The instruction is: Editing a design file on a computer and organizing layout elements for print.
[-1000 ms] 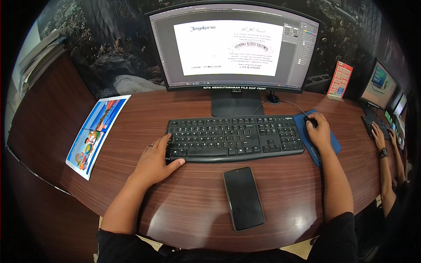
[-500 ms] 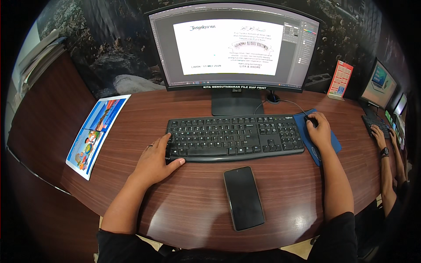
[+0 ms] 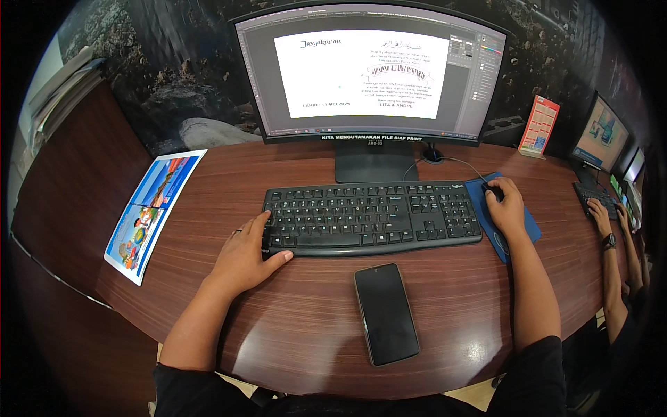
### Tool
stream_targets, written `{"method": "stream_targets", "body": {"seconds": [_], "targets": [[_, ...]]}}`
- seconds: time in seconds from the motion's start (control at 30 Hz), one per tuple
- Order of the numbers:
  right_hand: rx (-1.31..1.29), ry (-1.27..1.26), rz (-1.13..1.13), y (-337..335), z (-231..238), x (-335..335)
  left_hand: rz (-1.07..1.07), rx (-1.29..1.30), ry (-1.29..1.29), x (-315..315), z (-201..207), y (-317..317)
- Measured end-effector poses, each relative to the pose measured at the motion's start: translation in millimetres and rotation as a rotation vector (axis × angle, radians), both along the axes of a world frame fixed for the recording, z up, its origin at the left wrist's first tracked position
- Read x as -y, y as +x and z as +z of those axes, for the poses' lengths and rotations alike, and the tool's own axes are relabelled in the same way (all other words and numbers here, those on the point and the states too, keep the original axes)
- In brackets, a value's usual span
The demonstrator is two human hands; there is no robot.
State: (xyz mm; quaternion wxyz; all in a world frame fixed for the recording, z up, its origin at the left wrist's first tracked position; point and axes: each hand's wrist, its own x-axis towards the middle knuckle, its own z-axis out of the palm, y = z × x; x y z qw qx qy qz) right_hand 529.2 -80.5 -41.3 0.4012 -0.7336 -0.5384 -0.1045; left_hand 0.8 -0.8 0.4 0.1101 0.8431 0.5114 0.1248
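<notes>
My left hand point(image 3: 244, 256) rests at the left end of a black keyboard point(image 3: 333, 219), fingertips on its edge keys and thumb stretched out along the front edge. Its fingers are apart and hold nothing. On the right, my right hand point(image 3: 507, 205) is wrapped over a dark computer mouse point(image 3: 495, 190), mostly hidden beneath the fingers, on a blue mouse pad point(image 3: 529, 226). Behind the keyboard stands a curved monitor point(image 3: 368, 69) showing a white page layout with text and a ribbon banner. A dark-screened phone point(image 3: 387, 314) lies flat in front of the keyboard.
A colourful printed sheet point(image 3: 154, 212) lies on the wooden desk point(image 3: 313, 285) at left, beside a brown panel with stacked papers point(image 3: 66, 97). A red-and-white card stand point(image 3: 539, 126) is at back right. Farther right, a co-worker's hands point(image 3: 602, 217) are at another keyboard below a second monitor point(image 3: 603, 135).
My hands, the keyboard and the phone stay where they were. The picture on the co-worker's monitor has changed.
</notes>
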Motion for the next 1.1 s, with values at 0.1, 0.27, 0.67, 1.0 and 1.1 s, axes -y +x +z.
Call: {"method": "stream_targets", "body": {"seconds": [0.1, 0.27, 0.67, 1.0, 1.1], "targets": [[0.008, 0.006, 0.005, 2.0, -1.3, -0.2, 0.001, -0.001, 0.007, 0.8, 0.8, 0.8], [0.007, 0.008, 0.001, -1.3, 0.6, 0.4, 0.003, -0.010, 0.007, 0.8, 0.8, 0.7], [-0.016, -0.015, -0.010, 2.0, -0.9, 0.1, 0.028, -0.040, -0.050, 1.3, 3.9, 2.0], [-0.008, -0.003, 0.003, 0.0, 0.5, 0.7, 0.012, -0.021, -0.025, 0.6, 1.3, 0.8], [-0.007, 0.002, 0.007, -2.8, 2.3, 1.5, 0.012, -0.023, -0.028, 0.6, 2.0, 0.6]]}}
